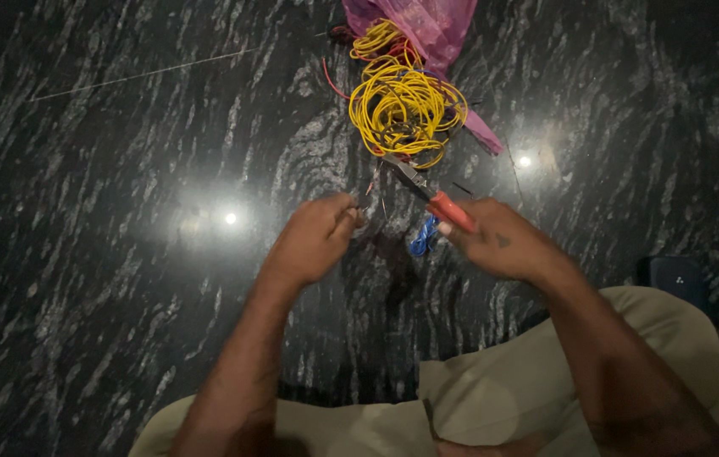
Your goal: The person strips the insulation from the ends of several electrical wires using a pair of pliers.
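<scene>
Beige-trousered knees (495,398) cut off below, right hand (503,245) gripping red-handled pliers (431,195), left hand (313,237) pinching barely visible thin wire (370,190).

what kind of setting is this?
Probably a home or small workshop floor: polished black stone floor, the person seated on it, right hand holding red-handled pliers, left hand pinching thin wire by a yellow wire coil.
</scene>
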